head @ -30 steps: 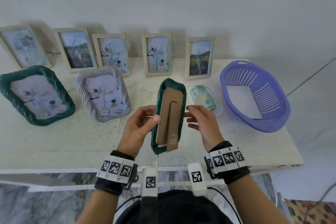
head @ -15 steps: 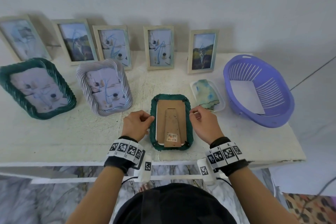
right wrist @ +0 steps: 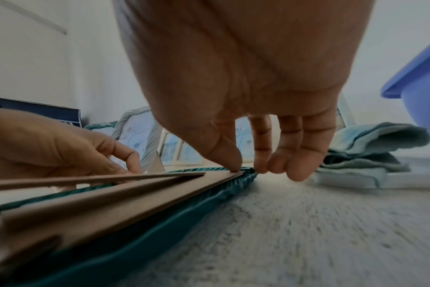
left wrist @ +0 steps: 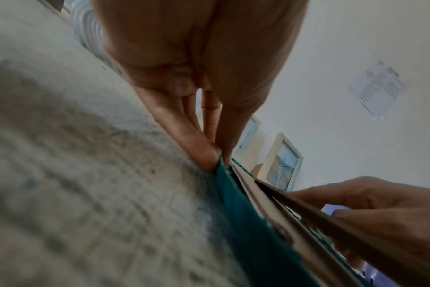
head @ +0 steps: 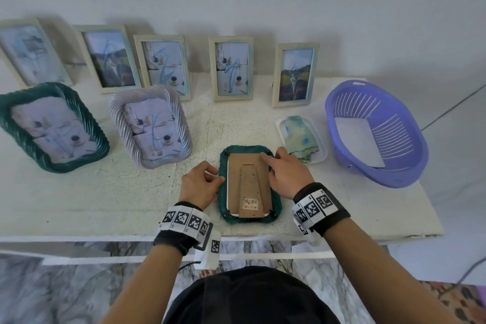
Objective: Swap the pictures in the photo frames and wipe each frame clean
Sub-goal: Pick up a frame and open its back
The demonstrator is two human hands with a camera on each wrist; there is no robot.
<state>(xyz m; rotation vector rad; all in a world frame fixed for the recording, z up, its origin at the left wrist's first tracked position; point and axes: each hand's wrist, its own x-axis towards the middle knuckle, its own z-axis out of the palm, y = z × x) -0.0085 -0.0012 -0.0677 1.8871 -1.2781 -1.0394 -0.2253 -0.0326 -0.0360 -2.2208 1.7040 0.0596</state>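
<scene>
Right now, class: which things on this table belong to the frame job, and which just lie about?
In the job: green frame lying face-down, left hand, right hand, cloth, the other frames, e.g. grey frame.
Lying about: purple basket, white sheet inside it.

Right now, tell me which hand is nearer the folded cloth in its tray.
Right. The right hand rests on the face-down green frame beside the cloth; the left hand holds the frame's far edge.

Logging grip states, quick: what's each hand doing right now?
Left hand: pinches the left edge of the green frame.
Right hand: fingertips at the backing board, gripping nothing.
</scene>
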